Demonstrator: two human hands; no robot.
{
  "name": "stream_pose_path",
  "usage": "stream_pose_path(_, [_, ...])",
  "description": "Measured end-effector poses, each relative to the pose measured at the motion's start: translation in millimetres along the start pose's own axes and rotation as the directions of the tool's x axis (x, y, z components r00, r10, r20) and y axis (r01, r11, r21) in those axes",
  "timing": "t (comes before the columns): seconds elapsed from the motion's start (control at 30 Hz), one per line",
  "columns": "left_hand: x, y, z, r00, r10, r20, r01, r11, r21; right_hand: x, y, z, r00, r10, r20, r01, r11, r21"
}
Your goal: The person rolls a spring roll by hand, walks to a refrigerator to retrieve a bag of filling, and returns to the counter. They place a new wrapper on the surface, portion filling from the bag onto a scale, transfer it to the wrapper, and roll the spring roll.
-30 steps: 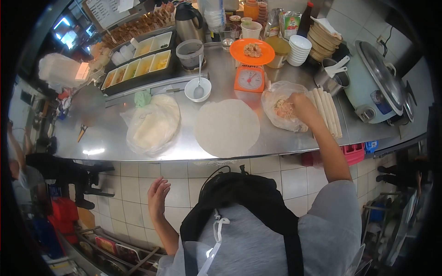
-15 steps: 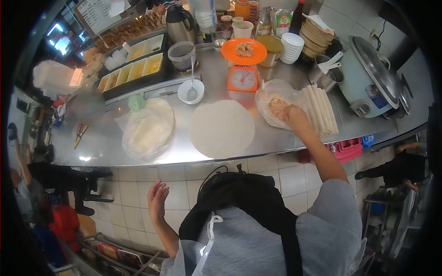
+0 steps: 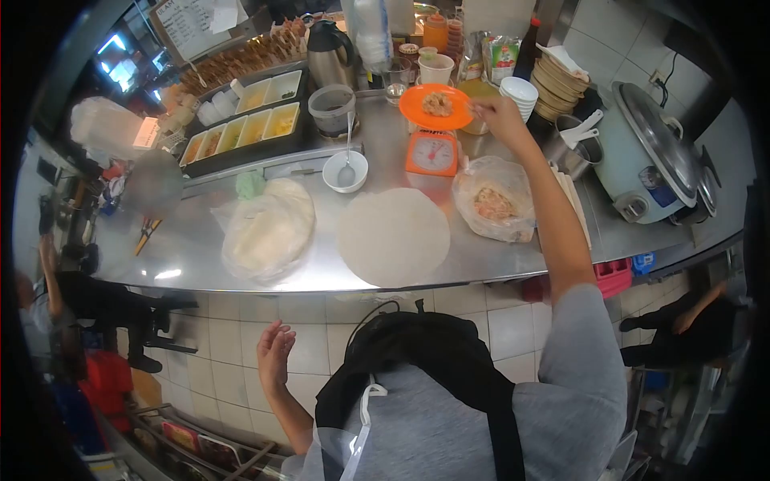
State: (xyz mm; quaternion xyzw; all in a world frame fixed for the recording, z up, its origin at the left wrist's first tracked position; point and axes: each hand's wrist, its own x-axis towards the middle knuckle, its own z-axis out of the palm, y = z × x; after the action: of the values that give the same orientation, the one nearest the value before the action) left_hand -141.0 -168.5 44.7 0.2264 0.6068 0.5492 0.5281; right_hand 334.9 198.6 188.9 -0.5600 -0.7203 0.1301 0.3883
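My right hand (image 3: pixel 499 119) reaches to the back of the counter, its fingers closed at the right rim of an orange plate (image 3: pixel 415 112). On that plate lies a small mound of pinkish, shredded filling (image 3: pixel 437 103). The plate sits over an orange dial scale (image 3: pixel 433 154). Below my right forearm, an open plastic bag (image 3: pixel 493 204) holds more of the filling. A round, thin white wrapper (image 3: pixel 393 238) lies flat on the steel counter. My left hand (image 3: pixel 275 351) hangs in front of the counter edge, fingers loosely curled and apart, holding nothing.
Wrappers in a plastic bag (image 3: pixel 269 232) lie left of the single sheet. A white bowl (image 3: pixel 346 171) with a spoon stands behind. Pale rolls (image 3: pixel 571 210) are partly hidden by my arm. A large cooker (image 3: pixel 654 152) stands right; a condiment tray (image 3: pixel 241 136) stands back left.
My right hand has left the bag of filling and moved up and back to the plate's right rim. My left hand stays almost still. The view has shifted slightly.
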Motion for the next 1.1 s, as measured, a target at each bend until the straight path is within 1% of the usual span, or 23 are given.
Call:
stream_pose_path(0.03, [-0.7, 0.9, 0.1, 1.000, 0.016, -0.006, -0.016, 1.000, 0.001, 23.2, 7.6, 14.9, 0.994, -0.101, -0.044, 0.099, 0.994, -0.048])
stream_pose_path(0.07, [-2.8, 2.9, -0.1, 1.000, 0.027, -0.009, -0.027, 1.000, 0.000, 41.4, 10.4, 26.7, 0.993, -0.109, -0.050, 0.107, 0.993, -0.043])
stream_pose_path(0.13, [-10.4, 8.2, -1.4, 0.999, 0.025, -0.024, -0.025, 1.000, -0.005, 68.0, 8.7, 43.9, 0.999, 0.033, 0.007, -0.033, 0.997, 0.074])
stream_pose_path(0.17, [-13.4, 10.3, -3.0, 0.999, 0.036, -0.028, -0.036, 0.999, -0.006, 72.7, 4.6, 48.0, 1.000, 0.023, 0.002, -0.023, 0.997, 0.080])
stream_pose_path(0.23, [-21.5, 10.0, -8.7, 0.996, 0.018, -0.086, -0.016, 1.000, 0.024, 78.1, -0.4, 56.9, 0.995, 0.019, 0.102, 0.000, 0.983, -0.185])
stream_pose_path(0.27, [-25.2, 6.1, -14.0, 0.995, 0.016, -0.094, -0.014, 1.000, 0.022, 79.4, 1.3, 58.7, 0.994, 0.016, 0.109, 0.004, 0.983, -0.182])
stream_pose_path(0.33, [-29.3, -4.3, -25.2, 0.993, 0.028, -0.116, -0.030, 1.000, -0.010, 81.0, 9.4, 54.9, 0.989, -0.141, 0.046, 0.148, 0.959, -0.242])
stream_pose_path(0.37, [-30.5, -7.3, -28.7, 0.992, 0.020, -0.122, -0.022, 1.000, -0.012, 85.5, 14.8, 53.3, 0.989, -0.139, 0.057, 0.149, 0.959, -0.241])
stream_pose_path(0.43, [-32.7, -11.0, -33.5, 0.992, 0.009, -0.126, -0.014, 0.999, -0.037, 96.9, 25.2, 49.4, 0.998, -0.063, -0.026, 0.063, 0.998, 0.005])
stream_pose_path(0.47, [-33.1, -10.5, -33.9, 0.992, 0.004, -0.126, -0.008, 0.999, -0.035, 96.2, 23.5, 45.3, 0.998, -0.058, -0.023, 0.058, 0.998, 0.005])
stream_pose_path(0.53, [-30.6, -6.6, -32.6, 0.993, 0.009, -0.121, -0.012, 1.000, -0.026, 96.5, 19.7, 32.2, 1.000, 0.016, 0.018, -0.018, 0.994, 0.106])
stream_pose_path(0.57, [-28.8, -3.3, -31.4, 0.993, 0.007, -0.118, -0.010, 1.000, -0.022, 98.1, 18.6, 28.4, 1.000, 0.021, 0.015, -0.022, 0.994, 0.105])
stream_pose_path(0.63, [-24.9, 3.7, -27.8, 0.994, 0.030, -0.103, -0.029, 1.000, 0.011, 100.6, 15.5, 23.9, 0.999, 0.040, 0.011, -0.040, 0.999, 0.012])
stream_pose_path(0.67, [-22.4, 5.4, -26.4, 0.995, 0.029, -0.100, -0.028, 1.000, 0.013, 98.7, 14.8, 22.9, 0.999, 0.043, 0.009, -0.044, 0.999, 0.011])
stream_pose_path(0.73, [-18.0, 8.0, -24.2, 0.995, 0.067, -0.077, -0.066, 0.998, 0.016, 95.3, 13.6, 22.1, 0.998, -0.044, -0.052, 0.039, 0.994, -0.103])
stream_pose_path(0.87, [-16.4, 14.1, -16.9, 0.997, 0.049, -0.067, -0.047, 0.998, 0.034, 95.0, 19.4, 20.1, 0.999, -0.042, -0.013, 0.041, 0.994, -0.100])
stream_pose_path(0.93, [-14.1, 9.7, -19.0, 0.998, 0.043, -0.055, -0.042, 0.999, 0.031, 96.0, 22.2, 20.5, 0.999, -0.045, -0.005, 0.045, 0.999, -0.008])
stream_pose_path(0.97, [-13.5, 8.4, -19.9, 0.998, 0.043, -0.055, -0.041, 0.999, 0.031, 95.6, 21.0, 20.0, 0.999, -0.045, -0.005, 0.045, 0.999, -0.009])
stream_pose_path(1.03, [-12.7, 6.2, -21.1, 0.998, 0.040, -0.055, -0.039, 0.999, 0.023, 94.4, 18.7, 19.2, 0.994, -0.002, 0.112, 0.001, 1.000, 0.000])
stream_pose_path(1.07, [-12.8, 5.5, -21.2, 0.998, 0.040, -0.055, -0.039, 0.999, 0.021, 93.4, 18.2, 21.3, 0.994, -0.002, 0.112, 0.002, 1.000, -0.001])
stream_pose_path(1.1, [-13.1, 4.9, -20.9, 0.998, 0.040, -0.056, -0.039, 0.999, 0.015, 91.9, 17.6, 25.1, 0.984, -0.008, 0.176, 0.008, 1.000, 0.001])
